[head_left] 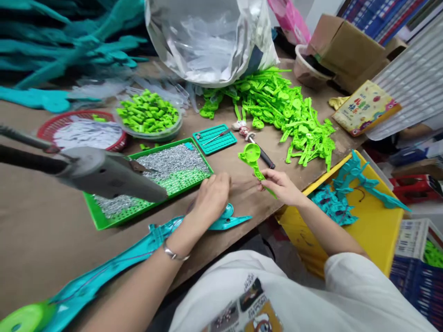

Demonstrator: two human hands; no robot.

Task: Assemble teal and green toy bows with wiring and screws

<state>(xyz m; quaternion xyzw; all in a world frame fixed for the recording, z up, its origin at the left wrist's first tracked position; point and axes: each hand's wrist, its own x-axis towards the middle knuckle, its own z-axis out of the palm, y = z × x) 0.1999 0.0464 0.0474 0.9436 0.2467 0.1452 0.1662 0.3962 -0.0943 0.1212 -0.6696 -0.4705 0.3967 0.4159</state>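
My right hand (282,186) pinches a bright green plastic part (252,154) by its narrow stem, its round cup end pointing up and away from me. My left hand (212,196) is closed, with its fingertips turned down over a long teal plastic piece (138,251); what they grip is hidden. That teal piece lies along the front of the table, with a thin dark string running along it and a green round reel (26,318) at its near left end. Just beyond my left hand is a green tray (98,221) of small silvery metal pieces.
An electric screwdriver (114,173) hangs at left. Behind stand a bowl of green pieces (147,110), a red basket (81,113), a teal tray (214,139), a dark-handled tool (266,157) and a green parts heap (287,108). A yellow bin (377,235) stands right.
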